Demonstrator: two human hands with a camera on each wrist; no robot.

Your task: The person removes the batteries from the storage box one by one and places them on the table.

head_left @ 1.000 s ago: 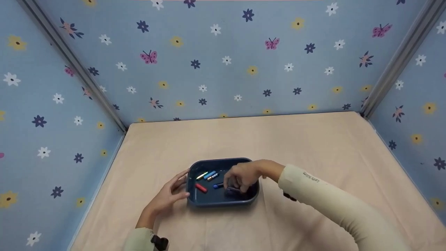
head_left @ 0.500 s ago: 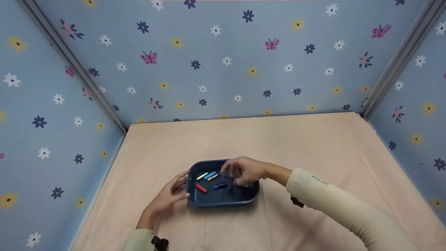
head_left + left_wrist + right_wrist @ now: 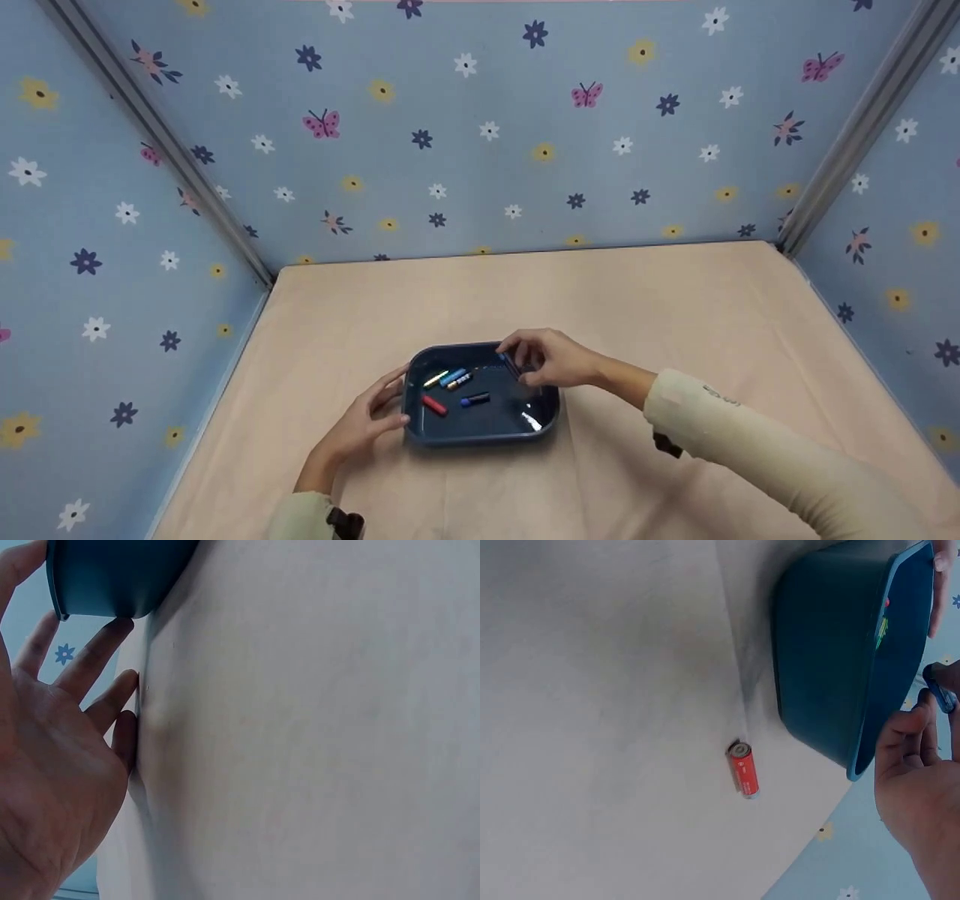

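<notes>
Your right hand (image 3: 555,361) pinches a blue battery (image 3: 511,365) above the far right corner of the dark blue tray (image 3: 825,645); a slack pinch could let its smooth barrel slip and roll. Your left hand (image 3: 361,418) touches the tray's left edge, fingers extended; uneven pressure might tilt it, shifting the batteries inside (image 3: 475,400). A low right wrist could knock the loose red battery (image 3: 746,771) beside the tray's right edge. Floral walls (image 3: 495,169) border the cloth-covered table (image 3: 337,315).
</notes>
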